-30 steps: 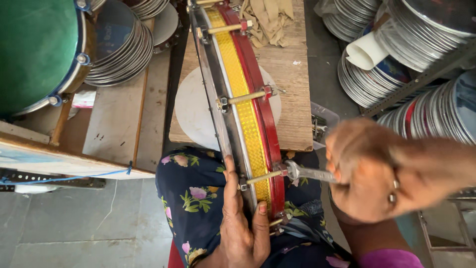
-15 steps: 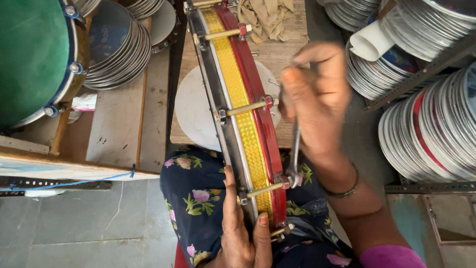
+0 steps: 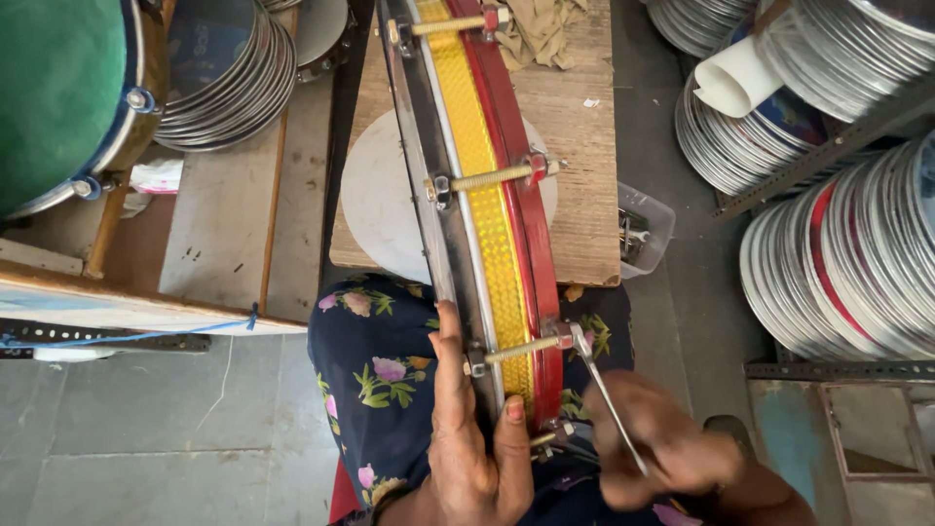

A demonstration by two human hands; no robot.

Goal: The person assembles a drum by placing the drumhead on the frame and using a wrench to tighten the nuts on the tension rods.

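Right hand (image 3: 662, 443) had dropped from above the drum (image 3: 487, 224) to lap level, closed on a wrench (image 3: 599, 375) at a tension rod (image 3: 521, 349). Left hand (image 3: 467, 438) gripped the rim. Drum upright against wooden table (image 3: 584, 146); metal hoops (image 3: 847, 253) shelved alongside; grey floor (image 3: 146, 438).

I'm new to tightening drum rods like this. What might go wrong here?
The wrench sits only by its tip on the rod end; it may slip off toward the red rim. The left hand has a thumb close below that rod, so a slip might pinch it. The drum stands on edge and may roll.
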